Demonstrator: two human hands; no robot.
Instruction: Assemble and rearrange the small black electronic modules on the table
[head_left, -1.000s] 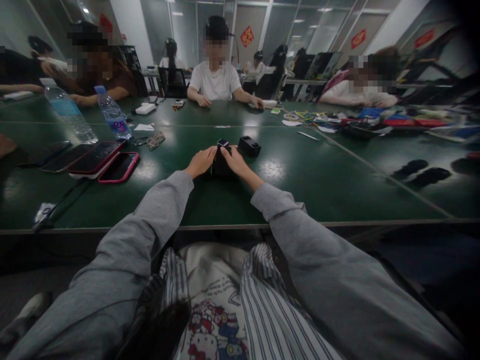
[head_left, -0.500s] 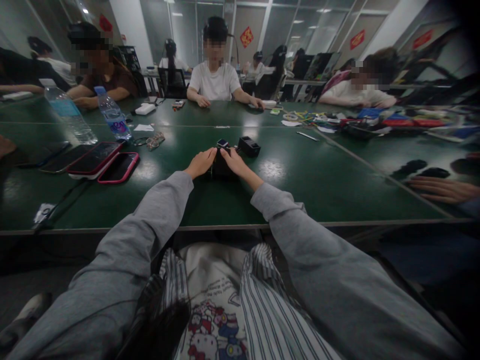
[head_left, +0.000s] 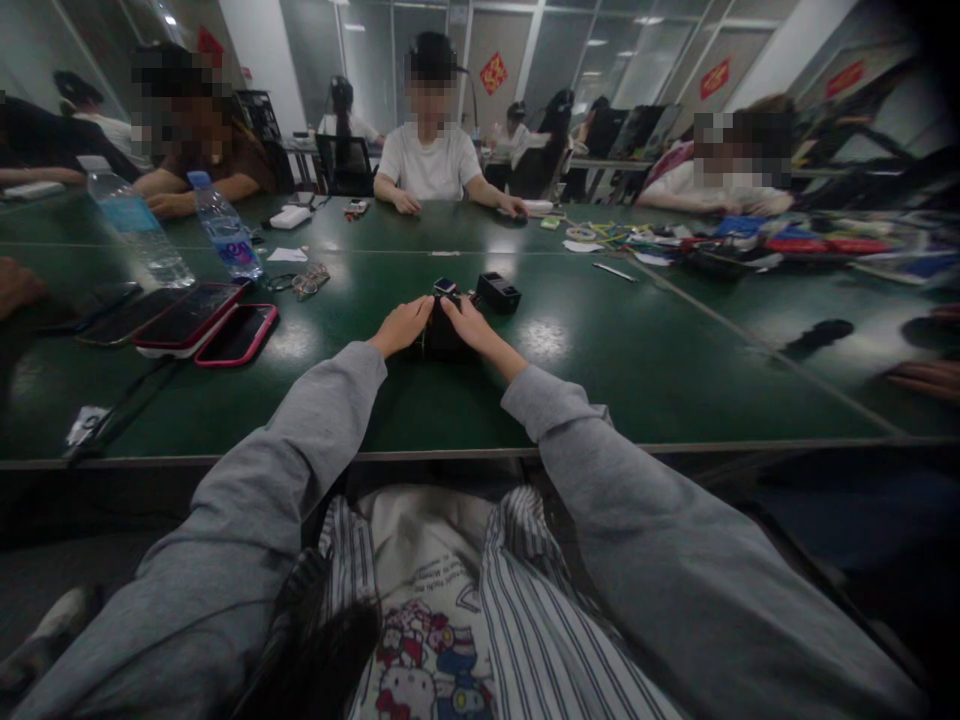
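A small black box-shaped object [head_left: 444, 338], possibly a case or pouch, sits on the green worktop [head_left: 637, 360], mostly covered. A smaller dark item with a pale top [head_left: 445, 286] rests at its far edge.

Left hand [head_left: 401, 325], right hand [head_left: 469, 322] clasp black box [head_left: 444, 338] on green table [head_left: 600, 370].

A big shared workroom in an office is shown. Long green benches [head_left: 615, 360] are pushed together, and people are seated around them. Glass walls [head_left: 525, 60] and ceiling lights are seen behind. Phones [head_left: 187, 315] and water bottles [head_left: 225, 230] are laid on the bench.
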